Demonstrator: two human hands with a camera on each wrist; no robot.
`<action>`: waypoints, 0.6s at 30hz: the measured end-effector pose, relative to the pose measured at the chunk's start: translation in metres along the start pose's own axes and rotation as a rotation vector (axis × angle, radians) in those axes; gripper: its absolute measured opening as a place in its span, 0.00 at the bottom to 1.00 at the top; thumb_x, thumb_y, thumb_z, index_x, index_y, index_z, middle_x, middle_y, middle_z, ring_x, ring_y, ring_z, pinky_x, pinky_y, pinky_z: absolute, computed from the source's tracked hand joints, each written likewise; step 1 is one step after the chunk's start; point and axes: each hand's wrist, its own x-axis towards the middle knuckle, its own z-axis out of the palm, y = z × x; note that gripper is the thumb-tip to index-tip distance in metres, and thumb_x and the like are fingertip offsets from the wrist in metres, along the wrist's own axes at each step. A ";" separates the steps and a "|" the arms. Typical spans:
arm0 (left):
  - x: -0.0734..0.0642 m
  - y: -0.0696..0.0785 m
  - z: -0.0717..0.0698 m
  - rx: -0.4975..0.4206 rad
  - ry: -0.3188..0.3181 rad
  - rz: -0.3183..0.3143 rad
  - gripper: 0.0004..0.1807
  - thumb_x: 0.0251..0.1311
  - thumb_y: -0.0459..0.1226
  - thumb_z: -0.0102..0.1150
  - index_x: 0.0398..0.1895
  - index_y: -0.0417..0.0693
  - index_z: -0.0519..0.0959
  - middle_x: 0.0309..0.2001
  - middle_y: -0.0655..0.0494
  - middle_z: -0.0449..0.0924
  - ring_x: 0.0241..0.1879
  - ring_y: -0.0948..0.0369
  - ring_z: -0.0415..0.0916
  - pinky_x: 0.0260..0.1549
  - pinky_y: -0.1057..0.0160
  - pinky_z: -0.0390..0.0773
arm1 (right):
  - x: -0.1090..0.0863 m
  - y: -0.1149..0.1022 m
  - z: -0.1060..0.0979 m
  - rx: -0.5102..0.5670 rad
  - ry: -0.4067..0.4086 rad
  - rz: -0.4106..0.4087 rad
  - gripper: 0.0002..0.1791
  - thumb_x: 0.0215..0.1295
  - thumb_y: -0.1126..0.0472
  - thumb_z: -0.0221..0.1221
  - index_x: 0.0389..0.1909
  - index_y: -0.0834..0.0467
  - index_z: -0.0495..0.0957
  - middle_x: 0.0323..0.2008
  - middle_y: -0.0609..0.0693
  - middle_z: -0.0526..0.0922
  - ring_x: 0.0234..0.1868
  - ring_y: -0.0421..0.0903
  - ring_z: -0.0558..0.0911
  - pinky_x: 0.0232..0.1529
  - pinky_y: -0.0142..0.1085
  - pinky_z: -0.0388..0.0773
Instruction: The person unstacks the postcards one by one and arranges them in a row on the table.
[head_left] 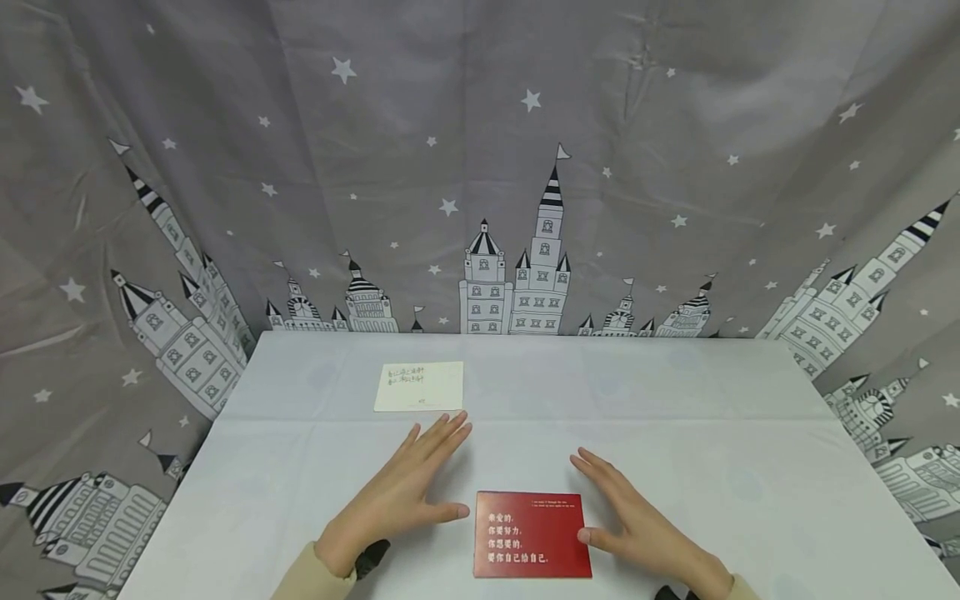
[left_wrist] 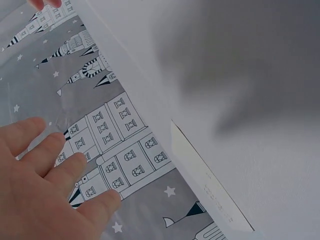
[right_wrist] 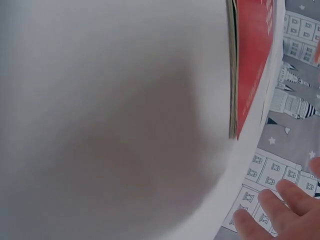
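A red-topped stack of cards (head_left: 532, 542) with white printed writing lies flat near the front of the table. Its layered pale edge shows in the right wrist view, below the red top (right_wrist: 253, 60). My left hand (head_left: 408, 483) hovers to the left of the stack, fingers spread and holding nothing. On the other side is my right hand (head_left: 637, 521), its thumb overlapping the stack's right edge in the head view and its fingers extended. Farther back lies a cream card (head_left: 420, 392) with handwritten lines, just beyond the left fingertips.
A white cloth (head_left: 712, 400) covers the table. Behind and at both sides hangs a grey curtain (head_left: 420, 100) printed with stars and castles. Both forearms wear light sleeves (head_left: 311, 575), with dark bands at the wrists.
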 end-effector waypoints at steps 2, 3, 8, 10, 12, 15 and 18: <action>-0.001 0.002 0.001 -0.002 -0.002 -0.003 0.50 0.47 0.64 0.53 0.70 0.53 0.49 0.70 0.62 0.42 0.68 0.59 0.38 0.63 0.49 0.41 | -0.003 -0.001 0.003 0.008 -0.010 0.010 0.45 0.52 0.45 0.62 0.68 0.45 0.50 0.67 0.47 0.51 0.65 0.45 0.54 0.50 0.50 0.70; -0.002 0.003 0.002 -0.003 -0.001 -0.003 0.50 0.46 0.64 0.54 0.70 0.53 0.49 0.70 0.62 0.42 0.68 0.59 0.38 0.63 0.49 0.42 | -0.004 -0.002 0.004 0.016 -0.017 0.021 0.45 0.52 0.45 0.62 0.68 0.46 0.50 0.67 0.47 0.51 0.65 0.45 0.54 0.50 0.49 0.70; -0.005 0.009 0.008 -0.034 -0.003 -0.002 0.53 0.43 0.59 0.61 0.70 0.52 0.47 0.70 0.61 0.42 0.68 0.57 0.39 0.63 0.48 0.42 | -0.009 -0.004 0.008 0.074 -0.079 0.104 0.46 0.51 0.43 0.61 0.69 0.44 0.49 0.67 0.44 0.49 0.64 0.47 0.53 0.46 0.41 0.75; -0.007 0.011 0.013 -0.049 -0.006 -0.005 0.55 0.41 0.59 0.63 0.70 0.51 0.47 0.70 0.61 0.41 0.68 0.57 0.40 0.63 0.47 0.42 | -0.011 -0.005 0.010 0.096 -0.097 0.120 0.47 0.50 0.43 0.61 0.69 0.43 0.48 0.67 0.43 0.48 0.64 0.47 0.53 0.44 0.38 0.76; -0.009 0.013 0.018 -0.056 -0.009 -0.002 0.56 0.40 0.59 0.64 0.70 0.51 0.46 0.70 0.60 0.42 0.68 0.56 0.40 0.62 0.47 0.44 | -0.013 -0.004 0.012 0.113 -0.107 0.113 0.48 0.50 0.43 0.62 0.69 0.44 0.47 0.67 0.44 0.48 0.63 0.48 0.53 0.43 0.38 0.76; -0.013 0.015 0.027 -0.055 -0.022 0.004 0.58 0.38 0.59 0.65 0.70 0.51 0.46 0.70 0.58 0.42 0.68 0.55 0.41 0.62 0.46 0.45 | -0.016 -0.003 0.015 0.138 -0.122 0.119 0.49 0.49 0.44 0.63 0.69 0.44 0.46 0.67 0.44 0.48 0.63 0.48 0.53 0.43 0.36 0.76; -0.016 0.017 0.035 -0.047 -0.036 0.013 0.59 0.37 0.59 0.66 0.70 0.51 0.46 0.70 0.56 0.43 0.67 0.54 0.41 0.61 0.44 0.47 | -0.017 -0.003 0.018 0.144 -0.130 0.118 0.50 0.49 0.43 0.63 0.69 0.43 0.45 0.67 0.44 0.48 0.63 0.50 0.53 0.42 0.36 0.76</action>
